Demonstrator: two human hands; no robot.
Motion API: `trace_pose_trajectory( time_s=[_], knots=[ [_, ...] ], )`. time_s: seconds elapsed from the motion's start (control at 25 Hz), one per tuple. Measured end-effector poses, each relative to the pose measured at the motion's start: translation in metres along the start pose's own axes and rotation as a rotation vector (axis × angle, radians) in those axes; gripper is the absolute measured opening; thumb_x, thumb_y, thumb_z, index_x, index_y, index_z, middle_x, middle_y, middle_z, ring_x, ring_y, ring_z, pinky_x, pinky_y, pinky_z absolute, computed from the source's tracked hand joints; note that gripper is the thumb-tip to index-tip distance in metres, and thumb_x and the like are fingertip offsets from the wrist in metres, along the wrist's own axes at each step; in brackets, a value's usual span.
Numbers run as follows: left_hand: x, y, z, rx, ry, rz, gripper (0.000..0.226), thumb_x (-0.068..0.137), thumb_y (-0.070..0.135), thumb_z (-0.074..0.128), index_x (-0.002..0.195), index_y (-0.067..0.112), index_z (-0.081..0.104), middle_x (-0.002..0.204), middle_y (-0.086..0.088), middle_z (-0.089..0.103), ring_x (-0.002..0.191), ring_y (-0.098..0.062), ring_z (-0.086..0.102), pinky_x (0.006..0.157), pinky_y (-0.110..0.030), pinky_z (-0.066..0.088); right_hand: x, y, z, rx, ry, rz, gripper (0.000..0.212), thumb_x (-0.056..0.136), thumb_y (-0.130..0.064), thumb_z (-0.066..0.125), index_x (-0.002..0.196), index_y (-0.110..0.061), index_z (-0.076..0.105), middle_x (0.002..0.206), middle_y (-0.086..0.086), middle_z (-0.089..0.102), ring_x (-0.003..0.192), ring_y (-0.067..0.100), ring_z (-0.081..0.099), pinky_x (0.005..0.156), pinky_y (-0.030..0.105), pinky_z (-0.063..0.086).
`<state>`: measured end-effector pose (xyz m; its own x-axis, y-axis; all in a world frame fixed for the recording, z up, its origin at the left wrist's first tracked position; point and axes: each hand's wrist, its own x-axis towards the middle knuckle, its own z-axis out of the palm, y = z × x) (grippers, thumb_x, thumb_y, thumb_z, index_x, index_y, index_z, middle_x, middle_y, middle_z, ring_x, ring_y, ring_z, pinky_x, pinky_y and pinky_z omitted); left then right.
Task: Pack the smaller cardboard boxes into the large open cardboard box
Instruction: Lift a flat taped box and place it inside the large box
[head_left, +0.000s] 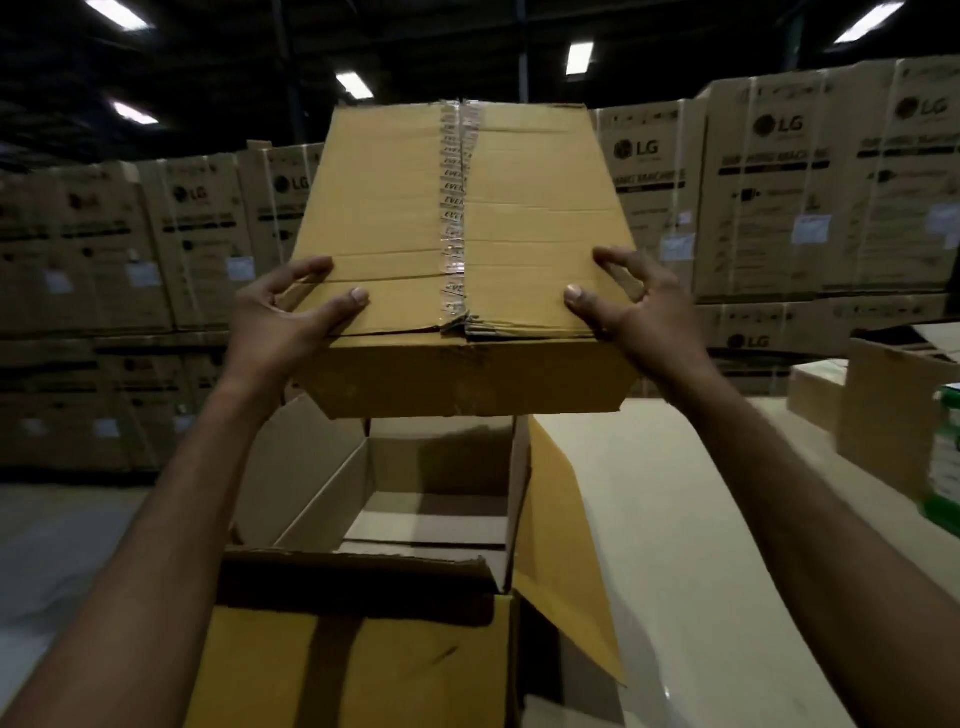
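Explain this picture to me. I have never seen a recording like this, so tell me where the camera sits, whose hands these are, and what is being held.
There is no machine here. A person wears one wide-angle camera on the head, looking forward and down, so the two arms reaching in from below are that person's own.

The left hand and right hand grip a smaller box by its near corners, thumbs on the taped face. It is held up, tilted, with the tape seam toward the camera.

Just below it stands the large open box, flaps spread, next to a pale tabletop. More boxes sit at the right edge of the tabletop. Behind is a warehouse wall of stacked cartons.
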<state>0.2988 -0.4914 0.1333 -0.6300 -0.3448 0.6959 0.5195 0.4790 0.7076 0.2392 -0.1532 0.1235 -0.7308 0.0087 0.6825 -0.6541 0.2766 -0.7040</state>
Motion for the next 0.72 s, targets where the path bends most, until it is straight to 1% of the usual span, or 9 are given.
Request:
trace_pose_trajectory(
  time_s=[0.08,0.12,0.16,0.24,0.32,0.44,0.52,0.64,0.72],
  knots=[
    [0.014,-0.031,-0.020,0.056,0.035,-0.045,0.061,0.069,0.054,0.089,0.124,0.037,0.071,0.138,0.010,0.061,0.127,-0.008,0.056,0.088,-0.025,0.058,0.013,0.009,0.037,-0.006,-0.055,0.025,0.073,0.073,-0.059,0.079,0.140,-0.037,0.057,0.125,-0.024,0.052,0.122,0.018,0.060,0.091,0.044,0.061],
    [0.021,-0.046,-0.031,0.096,0.039,-0.063,0.063,0.065,0.061,0.088,0.122,0.039,0.072,0.139,0.009,0.062,0.127,-0.009,0.057,0.093,-0.033,0.057,0.019,0.014,0.055,-0.009,-0.081,0.044,0.075,0.071,-0.063,0.077,0.139,-0.038,0.057,0.128,-0.022,0.054,0.123,0.019,0.059,0.093,0.045,0.060],
    [0.028,-0.059,-0.040,0.131,0.033,-0.084,0.065,0.062,0.065,0.087,0.121,0.042,0.072,0.140,0.007,0.061,0.128,-0.011,0.057,0.095,-0.037,0.057,0.023,0.019,0.072,-0.028,-0.105,0.065,0.077,0.070,-0.066,0.075,0.140,-0.039,0.055,0.135,-0.015,0.054,0.126,0.021,0.057,0.095,0.048,0.058],
    [0.040,-0.082,-0.055,0.175,0.012,-0.144,0.063,0.061,0.069,0.086,0.118,0.047,0.072,0.144,0.003,0.058,0.128,-0.017,0.057,0.092,-0.038,0.057,0.029,0.030,0.103,-0.118,-0.172,0.112,0.077,0.073,-0.071,0.070,0.142,-0.042,0.050,0.149,-0.002,0.049,0.132,0.026,0.051,0.101,0.053,0.052],
    [0.047,-0.104,-0.064,0.222,-0.019,-0.203,0.060,0.062,0.069,0.086,0.117,0.049,0.072,0.145,0.001,0.058,0.125,-0.019,0.058,0.092,-0.038,0.056,0.035,0.039,0.126,-0.234,-0.249,0.180,0.070,0.085,-0.064,0.068,0.147,-0.041,0.047,0.155,0.002,0.045,0.136,0.028,0.047,0.106,0.054,0.047],
    [0.048,-0.136,-0.070,0.276,-0.162,-0.307,0.060,0.065,0.068,0.084,0.119,0.046,0.071,0.150,-0.001,0.052,0.125,-0.021,0.056,0.097,-0.046,0.055,0.032,0.054,0.142,-0.284,-0.339,0.303,0.067,0.085,-0.061,0.069,0.147,-0.041,0.050,0.155,0.003,0.045,0.132,0.026,0.051,0.105,0.051,0.049],
    [0.047,-0.161,-0.071,0.314,-0.313,-0.385,0.064,0.068,0.070,0.080,0.126,0.046,0.066,0.156,-0.003,0.043,0.130,-0.027,0.050,0.098,-0.048,0.051,0.027,0.064,0.150,-0.332,-0.375,0.384,0.064,0.086,-0.058,0.071,0.145,-0.038,0.053,0.152,0.004,0.048,0.127,0.024,0.054,0.107,0.049,0.048],
    [0.045,-0.196,-0.066,0.424,-0.556,-0.495,0.068,0.075,0.072,0.071,0.135,0.044,0.057,0.161,-0.005,0.034,0.137,-0.031,0.042,0.093,-0.042,0.041,0.007,0.082,0.168,-0.400,-0.457,0.516,0.063,0.089,-0.053,0.072,0.145,-0.029,0.056,0.148,0.003,0.052,0.120,0.018,0.052,0.108,0.042,0.042],
    [0.041,-0.219,-0.068,0.462,-0.667,-0.539,0.069,0.078,0.070,0.067,0.138,0.037,0.056,0.157,-0.008,0.037,0.129,-0.028,0.045,0.089,-0.038,0.039,-0.008,0.095,0.190,-0.437,-0.503,0.572,0.059,0.091,-0.052,0.070,0.141,-0.025,0.058,0.144,0.003,0.055,0.116,0.018,0.051,0.106,0.041,0.043]
  ],
)
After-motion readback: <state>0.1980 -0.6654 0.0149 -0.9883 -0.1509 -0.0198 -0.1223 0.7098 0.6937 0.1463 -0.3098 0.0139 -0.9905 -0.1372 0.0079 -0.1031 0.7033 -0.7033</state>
